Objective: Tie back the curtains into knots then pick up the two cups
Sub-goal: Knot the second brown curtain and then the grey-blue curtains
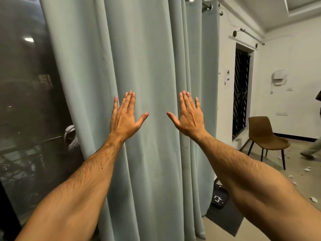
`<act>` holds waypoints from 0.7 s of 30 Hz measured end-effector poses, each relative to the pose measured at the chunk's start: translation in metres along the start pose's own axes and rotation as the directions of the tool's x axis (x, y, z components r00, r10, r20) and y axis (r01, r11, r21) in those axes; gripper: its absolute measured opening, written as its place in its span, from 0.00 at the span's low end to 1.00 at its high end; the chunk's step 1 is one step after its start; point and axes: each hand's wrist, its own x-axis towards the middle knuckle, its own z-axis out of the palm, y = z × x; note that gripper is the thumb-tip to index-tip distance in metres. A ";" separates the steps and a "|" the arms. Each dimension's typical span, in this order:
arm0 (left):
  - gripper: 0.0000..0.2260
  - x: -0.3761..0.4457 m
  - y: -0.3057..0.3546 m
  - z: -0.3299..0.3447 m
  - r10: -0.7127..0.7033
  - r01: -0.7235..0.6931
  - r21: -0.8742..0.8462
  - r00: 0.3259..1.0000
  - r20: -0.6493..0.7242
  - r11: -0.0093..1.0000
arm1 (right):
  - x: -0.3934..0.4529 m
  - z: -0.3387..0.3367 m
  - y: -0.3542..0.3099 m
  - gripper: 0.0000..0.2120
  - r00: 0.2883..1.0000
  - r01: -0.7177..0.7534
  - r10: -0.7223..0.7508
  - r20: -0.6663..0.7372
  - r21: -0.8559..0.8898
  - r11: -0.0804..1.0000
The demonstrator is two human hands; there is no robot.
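Here the curtain (147, 84) hangs straight in front of both hands, a pale grey-green panel in loose vertical folds; its long axis runs up and down, from the rod (206, 6) above the hands to its hem well below them, near the floor. It is not yet gathered or knotted. The left hand (124, 119) and the right hand (189, 117) are both raised with their backs to the camera, fingers straight and close together, thumbs spread toward each other, and neither holds anything; whether the palms touch the cloth I cannot tell. To do this step well, I judge that the hands should sweep in from the panel's two edges, bunch the folds into one rope at about their present height, then loop the lower length round and pull it through, keeping the tug gentle so the rod fittings take no strain. Left of the left hand is a dark glass door (26, 101); right of the right hand, well apart, stands a brown chair (265, 136). No cups are in view
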 end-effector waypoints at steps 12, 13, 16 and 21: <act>0.39 0.064 -0.039 0.082 -0.077 0.073 0.246 0.997 0.006 0.967 | 0.070 0.104 0.014 0.43 0.996 -0.069 0.061 0.069 0.127 0.989; 0.38 0.068 -0.043 0.085 -0.111 0.103 0.307 0.994 0.009 0.946 | 0.076 0.113 0.017 0.42 0.993 -0.091 0.078 0.084 0.151 0.984; 0.38 0.083 -0.054 0.090 -0.152 0.129 0.464 0.988 0.012 0.876 | 0.093 0.137 0.025 0.35 0.984 -0.169 0.148 0.103 0.233 0.958; 0.38 0.119 -0.071 0.089 -0.130 0.114 0.651 0.991 -0.024 0.750 | 0.126 0.170 0.048 0.19 0.939 -0.317 0.258 0.227 0.287 0.904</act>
